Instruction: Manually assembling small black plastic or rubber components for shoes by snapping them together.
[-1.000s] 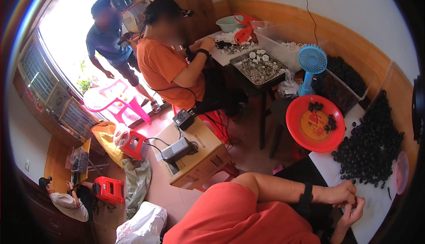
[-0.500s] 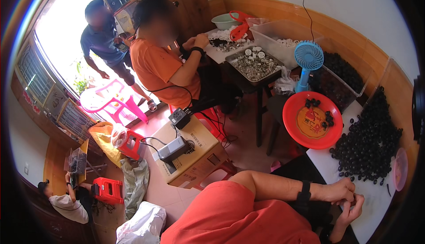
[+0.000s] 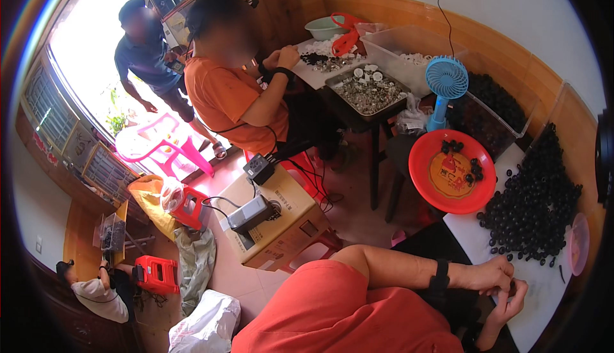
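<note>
My left hand and my right hand meet over the near edge of a white board. Both have their fingers pinched together at one spot. Something small and dark shows between the fingertips, mostly hidden. Just beyond the hands lies a heap of small, shiny black bead-like pieces. A red plate with several of the same black pieces stands to the left of the heap. A thin black strip and a pink translucent dish are to the right.
A blue fan stands behind the plate, beside clear bins. A metal tray of small parts sits farther off. To the left are a cardboard box with electronics on top and a person in orange at work. Two other people are farther away.
My hands stay together in nearly the same place, with slight finger movement. The co-worker in orange shifts a little to the left, and the person at the doorway moves slightly.
</note>
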A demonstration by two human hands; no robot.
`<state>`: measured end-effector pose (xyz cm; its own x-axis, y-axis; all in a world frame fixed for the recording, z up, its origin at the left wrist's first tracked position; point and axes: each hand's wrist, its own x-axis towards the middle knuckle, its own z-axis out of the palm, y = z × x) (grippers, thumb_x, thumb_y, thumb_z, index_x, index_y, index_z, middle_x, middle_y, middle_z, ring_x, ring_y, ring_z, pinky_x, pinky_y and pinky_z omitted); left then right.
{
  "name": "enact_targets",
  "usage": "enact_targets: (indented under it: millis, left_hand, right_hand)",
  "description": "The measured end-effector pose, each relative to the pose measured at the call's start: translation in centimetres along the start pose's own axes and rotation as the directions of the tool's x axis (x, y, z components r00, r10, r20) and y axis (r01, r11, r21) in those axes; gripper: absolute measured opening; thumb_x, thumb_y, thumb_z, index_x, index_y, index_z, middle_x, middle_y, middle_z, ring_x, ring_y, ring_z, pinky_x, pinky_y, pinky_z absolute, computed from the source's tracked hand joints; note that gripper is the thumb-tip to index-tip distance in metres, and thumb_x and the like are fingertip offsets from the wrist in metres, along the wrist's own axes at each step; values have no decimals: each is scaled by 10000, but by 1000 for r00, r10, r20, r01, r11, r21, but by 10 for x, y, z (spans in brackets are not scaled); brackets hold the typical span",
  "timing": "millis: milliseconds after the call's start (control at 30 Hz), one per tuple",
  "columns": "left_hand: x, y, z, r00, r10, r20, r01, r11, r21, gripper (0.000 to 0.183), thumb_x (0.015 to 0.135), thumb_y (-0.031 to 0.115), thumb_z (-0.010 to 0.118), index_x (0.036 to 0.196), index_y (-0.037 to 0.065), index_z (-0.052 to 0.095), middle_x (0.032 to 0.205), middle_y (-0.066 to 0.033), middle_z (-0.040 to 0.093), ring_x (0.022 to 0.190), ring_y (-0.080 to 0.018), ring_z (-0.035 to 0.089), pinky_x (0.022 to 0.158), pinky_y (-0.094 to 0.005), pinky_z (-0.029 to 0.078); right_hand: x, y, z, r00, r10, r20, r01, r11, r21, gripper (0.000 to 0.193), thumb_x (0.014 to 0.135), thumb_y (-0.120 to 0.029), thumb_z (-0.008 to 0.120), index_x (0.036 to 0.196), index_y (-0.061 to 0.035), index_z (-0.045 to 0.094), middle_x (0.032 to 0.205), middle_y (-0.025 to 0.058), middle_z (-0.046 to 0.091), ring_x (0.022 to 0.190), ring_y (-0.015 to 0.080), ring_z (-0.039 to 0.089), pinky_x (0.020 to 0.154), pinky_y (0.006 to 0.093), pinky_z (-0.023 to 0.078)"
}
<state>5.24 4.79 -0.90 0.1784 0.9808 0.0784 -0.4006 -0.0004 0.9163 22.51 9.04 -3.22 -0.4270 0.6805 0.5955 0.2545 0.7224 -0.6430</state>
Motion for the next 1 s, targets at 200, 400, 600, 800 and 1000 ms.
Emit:
enact_targets:
  millis: [200,400,600,800,1000]
  left_hand:
    - [-2,5,0,1000,-4,12,4,1000,2,159,756,115,667,715,-19,593,554,-49,549,417,-120,517,356,-259,377]
    - [-1,1,-1,1000,-1,25,1,1000,-16,167,739,111,677,684,-1,565,543,-43,537,421,-115,515,361,-259,368]
    - [0,-2,-1,1000,5,24,-5,1000,-18,155,734,99,662,684,-4,557,538,-41,529,411,-116,504,360,-263,368]
    - [-1,-1,0,1000,12,17,-11,1000,-15,145,738,99,657,692,-5,566,537,-38,527,408,-113,500,357,-259,364]
    - [-3,2,0,1000,9,20,-9,1000,-7,164,752,121,673,701,-4,579,539,-36,528,414,-111,496,367,-258,367]
  right_hand:
    - [0,0,0,1000,25,-3,-25,999,20,218,927,-199,580,1003,4,553,793,49,550,701,143,510,637,278,419]
    - [-3,8,-1,997,70,-18,-69,994,88,212,932,-197,576,1009,-1,553,807,39,543,721,132,513,653,266,424]
    - [-4,14,-2,998,65,-22,-64,997,34,216,940,-201,584,1011,0,552,820,41,549,743,135,524,666,267,433]
    - [-5,17,-3,998,60,-22,-59,997,50,242,941,-201,569,1028,25,560,830,76,580,734,173,550,670,313,458]
    - [-7,22,-7,998,66,-7,-66,997,36,246,944,-206,574,1030,25,563,858,75,586,766,168,550,694,308,457]
